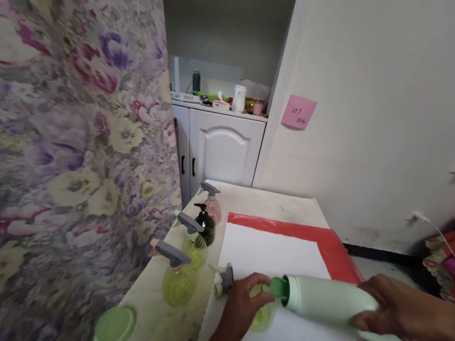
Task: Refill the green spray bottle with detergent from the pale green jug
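Container with a green lid (113,332) at far left; next along the surface (264,191), two yellow-green spray bottles (179,284), a dark pump bottle (206,228) and a pink spray bottle (214,210). Loose spray head (226,278) near the left edge of a white sheet (280,250), just beside the left hand (243,305). Fingers there clamped around the top of a small clear bottle (261,321) over the sheet: probably light, smooth, slippery if wet, easily tipped; best held at the neck or round belly. Right of that, tilted toward it, a pale green bottle (328,300), green spout (279,288) close to the left fingertips, contact hard to tell. Right hand (390,305) at the rear, fingers clamped on body. Likely stiff, sturdy plastic, heavier if full, contents hidden; best held by the handle, body steadied.
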A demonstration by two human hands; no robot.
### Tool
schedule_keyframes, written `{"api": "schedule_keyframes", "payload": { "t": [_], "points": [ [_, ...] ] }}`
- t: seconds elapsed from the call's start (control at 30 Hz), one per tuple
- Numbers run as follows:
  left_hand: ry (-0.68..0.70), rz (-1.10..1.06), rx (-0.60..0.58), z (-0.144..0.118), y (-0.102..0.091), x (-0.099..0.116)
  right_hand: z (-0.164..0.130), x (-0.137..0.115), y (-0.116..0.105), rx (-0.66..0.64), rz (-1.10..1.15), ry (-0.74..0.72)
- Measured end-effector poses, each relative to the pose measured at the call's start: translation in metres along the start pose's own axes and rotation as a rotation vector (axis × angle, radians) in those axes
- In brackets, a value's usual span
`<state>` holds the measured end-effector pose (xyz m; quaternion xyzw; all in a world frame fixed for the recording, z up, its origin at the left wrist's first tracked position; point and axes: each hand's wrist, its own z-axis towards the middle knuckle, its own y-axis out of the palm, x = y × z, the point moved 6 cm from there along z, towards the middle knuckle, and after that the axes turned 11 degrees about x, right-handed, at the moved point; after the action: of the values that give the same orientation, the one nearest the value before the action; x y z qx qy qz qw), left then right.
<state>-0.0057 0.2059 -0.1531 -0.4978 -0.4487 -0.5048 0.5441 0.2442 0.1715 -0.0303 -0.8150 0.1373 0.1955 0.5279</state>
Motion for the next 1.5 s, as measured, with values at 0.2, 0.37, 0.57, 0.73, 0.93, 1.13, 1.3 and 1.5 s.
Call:
{"api": "schedule_keyframes", "payload": {
  "t": [0.2,0.37,0.57,0.73,0.93,1.13,1.3,1.5],
  "points": [
    [0.002,0.003,-0.001,0.001,0.000,-0.001,0.000,-0.003,0.000,-0.008,0.022,-0.040],
    [0.003,0.002,0.001,-0.001,0.000,0.001,0.000,-0.002,0.000,-0.007,0.041,-0.018],
    [0.002,0.004,0.007,-0.001,0.000,-0.001,-0.001,-0.003,-0.003,0.020,0.008,0.011],
    [0.000,0.014,0.016,0.000,0.000,-0.006,-0.003,-0.006,-0.002,-0.009,0.020,0.005],
    [0.011,0.001,0.006,0.000,0.001,-0.004,-0.003,-0.003,-0.004,0.014,0.018,0.013],
    [0.011,0.005,0.015,0.000,0.001,-0.005,-0.001,-0.005,-0.003,0.007,0.038,-0.029],
    [0.012,0.010,0.019,0.000,0.001,-0.007,-0.003,-0.007,-0.004,0.022,0.008,0.002],
    [0.002,0.019,0.022,0.000,0.001,-0.008,-0.003,-0.011,-0.006,0.022,-0.031,0.009]
  ]
}}
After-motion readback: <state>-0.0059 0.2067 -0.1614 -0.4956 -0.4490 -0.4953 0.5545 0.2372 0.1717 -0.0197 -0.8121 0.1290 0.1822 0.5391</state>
